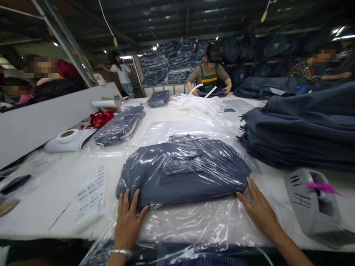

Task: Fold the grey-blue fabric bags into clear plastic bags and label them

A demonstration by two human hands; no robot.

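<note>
A dark blue folded bag lies on the table in front of me inside a clear plastic bag, whose loose end spreads toward the table's near edge. A printed rectangular warning panel shows on the plastic. My left hand rests with fingers spread on the near left corner of the package. At its near right corner, my right hand touches the side with thumb and fingers apart. Neither hand grips anything visible.
Dark blue bags are piled at the right, behind a grey tape dispenser. A label sheet, a wrapped package and a white roll lie left. White strips are heaped ahead, near a co-worker handling dark fabric.
</note>
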